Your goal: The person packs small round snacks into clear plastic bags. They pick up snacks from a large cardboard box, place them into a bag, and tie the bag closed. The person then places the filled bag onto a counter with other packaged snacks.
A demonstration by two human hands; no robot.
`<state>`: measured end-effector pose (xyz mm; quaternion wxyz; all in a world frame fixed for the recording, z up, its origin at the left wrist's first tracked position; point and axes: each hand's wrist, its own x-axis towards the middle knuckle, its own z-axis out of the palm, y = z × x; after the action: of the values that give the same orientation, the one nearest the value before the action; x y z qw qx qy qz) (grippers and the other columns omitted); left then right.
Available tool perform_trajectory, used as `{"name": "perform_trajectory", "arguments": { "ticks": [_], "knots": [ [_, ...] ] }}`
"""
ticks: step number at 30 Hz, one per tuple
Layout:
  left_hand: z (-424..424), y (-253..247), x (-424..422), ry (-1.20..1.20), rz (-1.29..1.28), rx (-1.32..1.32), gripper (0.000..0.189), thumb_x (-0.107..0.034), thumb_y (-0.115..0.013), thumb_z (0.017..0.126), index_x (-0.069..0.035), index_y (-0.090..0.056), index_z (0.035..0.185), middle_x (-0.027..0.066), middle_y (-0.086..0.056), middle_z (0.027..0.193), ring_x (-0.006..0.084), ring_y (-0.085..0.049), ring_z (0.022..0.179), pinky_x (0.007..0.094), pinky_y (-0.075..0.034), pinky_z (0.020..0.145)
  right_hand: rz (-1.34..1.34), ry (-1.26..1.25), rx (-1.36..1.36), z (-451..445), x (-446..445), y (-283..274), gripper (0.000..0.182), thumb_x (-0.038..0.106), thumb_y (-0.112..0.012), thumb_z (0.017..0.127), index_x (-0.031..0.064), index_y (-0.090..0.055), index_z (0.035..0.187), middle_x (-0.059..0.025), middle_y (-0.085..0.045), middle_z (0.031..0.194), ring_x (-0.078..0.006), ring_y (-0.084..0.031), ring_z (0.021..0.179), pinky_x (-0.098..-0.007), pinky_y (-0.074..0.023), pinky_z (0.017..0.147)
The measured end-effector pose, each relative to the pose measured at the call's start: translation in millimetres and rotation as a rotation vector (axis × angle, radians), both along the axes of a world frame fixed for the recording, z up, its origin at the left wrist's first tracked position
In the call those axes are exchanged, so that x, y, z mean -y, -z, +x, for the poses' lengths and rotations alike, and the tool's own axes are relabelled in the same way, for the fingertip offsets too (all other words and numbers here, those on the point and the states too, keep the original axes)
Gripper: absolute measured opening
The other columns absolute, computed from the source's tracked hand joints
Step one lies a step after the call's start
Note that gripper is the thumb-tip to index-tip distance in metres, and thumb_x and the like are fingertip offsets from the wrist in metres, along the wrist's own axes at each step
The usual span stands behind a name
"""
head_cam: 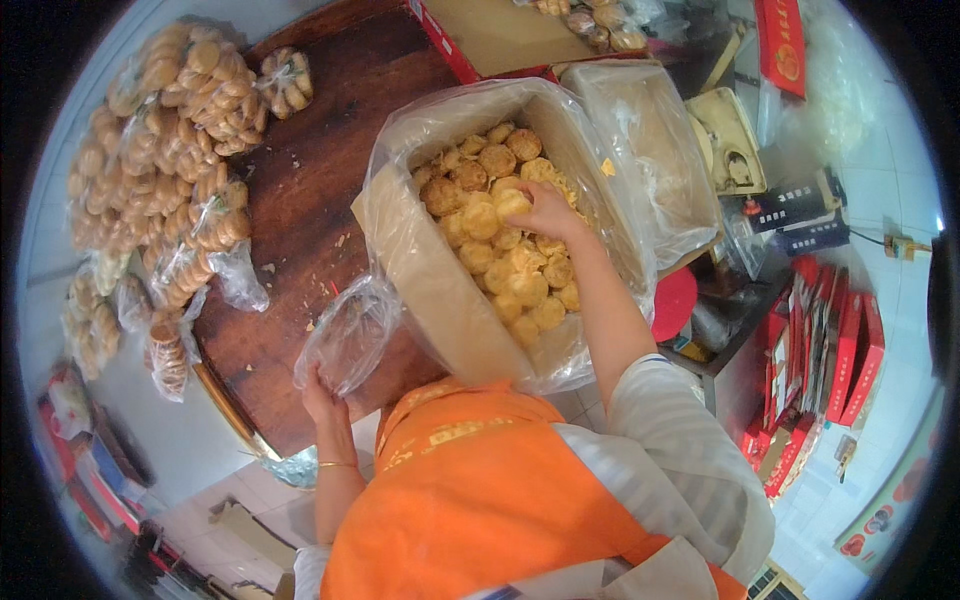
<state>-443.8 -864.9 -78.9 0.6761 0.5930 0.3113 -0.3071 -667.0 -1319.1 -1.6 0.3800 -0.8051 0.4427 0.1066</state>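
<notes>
My right hand (553, 212) reaches into a cardboard box (427, 277) lined with clear plastic, its fingers closed around a round golden pastry (512, 202). Many more flaky, round pastries (525, 289) lie piled in that box, some browner towards the far left corner. To the left of the box, my left hand (324, 394) holds the rim of a clear plastic bag (352, 330) with its mouth spread. No pastry shows inside the bag. Both the box and the bag are over a dark wooden table.
Bagged round biscuits (165, 150) are heaped on the left, one small bag (286, 81) apart from them. Crumbs dot the wooden table (315, 172). A second plastic-lined box (645, 150) adjoins the first; a red-edged box (502, 37) stands behind. Red flattened boxes (817, 360) stand at right.
</notes>
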Motion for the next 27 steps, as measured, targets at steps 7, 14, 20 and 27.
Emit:
{"name": "perform_trajectory", "arguments": {
  "ticks": [7,14,20,27],
  "knots": [
    [-6.8,-10.9,8.9,-0.018,-0.021,0.010,0.021,-0.011,-0.061,0.085,0.002,-0.061,0.102,0.0105,-0.064,0.093,0.0236,-0.064,0.084,0.0358,-0.053,0.072,-0.005,0.035,0.046,-3.6,-15.7,1.9,0.079,0.040,-0.080,0.060,0.0029,-0.051,0.124,-0.0182,-0.052,0.125,-0.0317,-0.047,0.120,-0.0384,-0.0380,0.102],
    [-8.0,-19.8,18.3,-0.016,-0.031,0.053,0.026,-0.011,-0.062,0.084,0.003,-0.060,0.106,0.0113,-0.064,0.097,0.0237,-0.064,0.085,0.0361,-0.054,0.071,-0.225,-0.006,0.101,-18.4,-30.0,15.0,0.071,0.029,-0.080,0.064,0.0042,-0.048,0.122,-0.0126,-0.053,0.115,-0.0261,-0.052,0.109,-0.0354,-0.0424,0.095],
    [-4.5,-6.9,14.0,-0.006,-0.050,0.026,0.028,-0.012,-0.063,0.083,0.001,-0.059,0.108,0.0103,-0.063,0.099,0.0235,-0.064,0.087,0.0355,-0.054,0.070,0.264,0.240,0.362,-35.3,-22.1,16.0,0.076,0.036,-0.080,0.064,0.0001,-0.050,0.124,-0.0164,-0.053,0.121,-0.0297,-0.048,0.118,-0.0378,-0.0377,0.102],
    [-8.0,-20.4,24.2,-0.015,-0.075,0.052,0.024,-0.013,-0.064,0.083,-0.001,-0.060,0.104,0.0074,-0.062,0.093,0.0203,-0.063,0.082,0.0301,-0.053,0.067,0.033,-0.237,0.325,4.0,-33.6,5.2,0.068,0.032,-0.078,0.066,0.0038,-0.052,0.122,-0.0146,-0.038,0.137,-0.0280,-0.036,0.129,-0.0380,-0.0321,0.107]
  ]
}}
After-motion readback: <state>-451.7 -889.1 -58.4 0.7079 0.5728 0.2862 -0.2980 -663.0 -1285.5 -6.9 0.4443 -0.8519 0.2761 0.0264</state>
